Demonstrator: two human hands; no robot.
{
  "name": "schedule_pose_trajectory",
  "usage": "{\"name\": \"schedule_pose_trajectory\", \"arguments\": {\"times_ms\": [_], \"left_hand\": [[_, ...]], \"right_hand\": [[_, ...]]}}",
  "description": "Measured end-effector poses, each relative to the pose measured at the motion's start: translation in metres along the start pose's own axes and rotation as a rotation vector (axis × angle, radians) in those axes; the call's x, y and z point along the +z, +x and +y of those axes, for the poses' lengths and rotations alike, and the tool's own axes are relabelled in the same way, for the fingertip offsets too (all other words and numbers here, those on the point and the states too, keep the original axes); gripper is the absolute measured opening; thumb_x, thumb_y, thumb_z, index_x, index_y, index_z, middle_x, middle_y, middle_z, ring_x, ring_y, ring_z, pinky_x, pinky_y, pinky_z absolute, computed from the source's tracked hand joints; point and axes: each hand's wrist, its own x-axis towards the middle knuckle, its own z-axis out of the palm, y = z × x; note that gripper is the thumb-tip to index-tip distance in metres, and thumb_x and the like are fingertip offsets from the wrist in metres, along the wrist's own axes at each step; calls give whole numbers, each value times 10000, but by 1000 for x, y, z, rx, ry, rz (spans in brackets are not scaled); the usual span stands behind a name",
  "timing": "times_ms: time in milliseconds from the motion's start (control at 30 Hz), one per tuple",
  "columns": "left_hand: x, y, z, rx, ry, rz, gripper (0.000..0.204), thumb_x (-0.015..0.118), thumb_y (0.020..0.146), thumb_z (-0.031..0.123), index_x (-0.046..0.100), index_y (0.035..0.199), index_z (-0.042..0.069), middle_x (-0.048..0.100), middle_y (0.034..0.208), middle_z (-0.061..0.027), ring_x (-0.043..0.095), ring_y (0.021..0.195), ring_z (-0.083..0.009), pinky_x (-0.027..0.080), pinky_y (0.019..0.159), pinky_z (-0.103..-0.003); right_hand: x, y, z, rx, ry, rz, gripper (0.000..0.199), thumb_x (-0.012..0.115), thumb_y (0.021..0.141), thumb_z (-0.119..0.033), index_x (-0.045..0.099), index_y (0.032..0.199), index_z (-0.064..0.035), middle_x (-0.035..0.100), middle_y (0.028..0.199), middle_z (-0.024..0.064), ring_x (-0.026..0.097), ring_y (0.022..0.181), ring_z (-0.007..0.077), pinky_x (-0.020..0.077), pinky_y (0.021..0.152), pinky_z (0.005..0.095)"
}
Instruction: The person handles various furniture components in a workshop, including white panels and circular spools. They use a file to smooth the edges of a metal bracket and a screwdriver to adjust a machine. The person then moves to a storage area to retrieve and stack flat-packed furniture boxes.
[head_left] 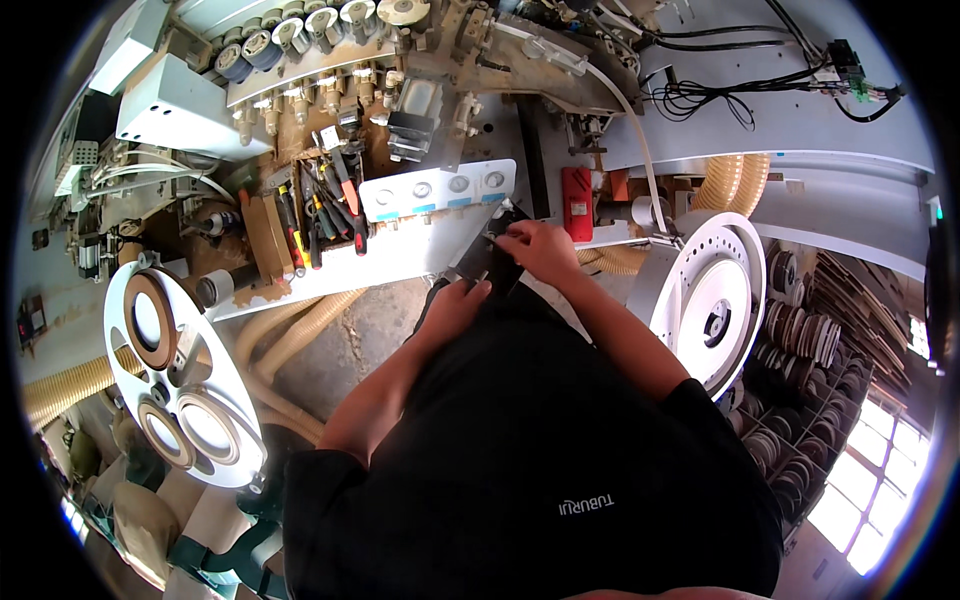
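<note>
A dark, flat, plate-like piece (477, 258) is tilted in front of my waist, below a white panel with round gauges (440, 192). My left hand (455, 303) is closed at its lower edge, thumb on top. Over the upper right part of the piece, my right hand (538, 250) has its fingers drawn together on a small shiny bit, too small to name. Part of the piece is hidden by my fingers, and its kind does not show.
Pliers and screwdrivers (325, 210) lie on the machine bed to the left. A red box (577, 204) stands right of the gauges. White reel plates flank me, one at left (222, 420) and one at right (665, 290). Ribbed hoses (318, 322) run below.
</note>
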Motion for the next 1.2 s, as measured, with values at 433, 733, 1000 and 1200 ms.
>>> {"name": "schedule_pose_trajectory", "arguments": {"times_ms": [433,733,1000,1200], "left_hand": [[-1,-7,13,154,335,150,524,564,997,484,691,1062,-21,717,926,-286,687,940,-476,527,819,-539],[4,-9,12,216,451,230,526,603,980,511,665,1045,-7,710,839,-256,699,852,-458,536,765,-564],[12,7,0,232,302,277,510,610,973,513,655,981,5,709,827,-257,696,839,-467,535,750,-573],[8,2,6,223,307,258,508,612,973,507,654,948,1,703,813,-258,690,830,-473,531,746,-576]], "right_hand": [[11,29,-11,519,1301,-1,343,571,1031,-322,630,1236,-52,726,1150,93,723,1017,236,594,784,357],[31,32,-16,699,1344,46,265,546,1012,-229,659,1163,-43,724,1146,107,725,972,265,605,791,397],[-3,17,-24,418,1538,-66,373,551,1029,-289,630,1220,21,704,1155,141,697,1070,278,597,809,412],[-1,23,-22,540,1310,37,502,697,983,-486,650,1261,-71,716,1149,60,696,1032,172,591,754,335]]}}
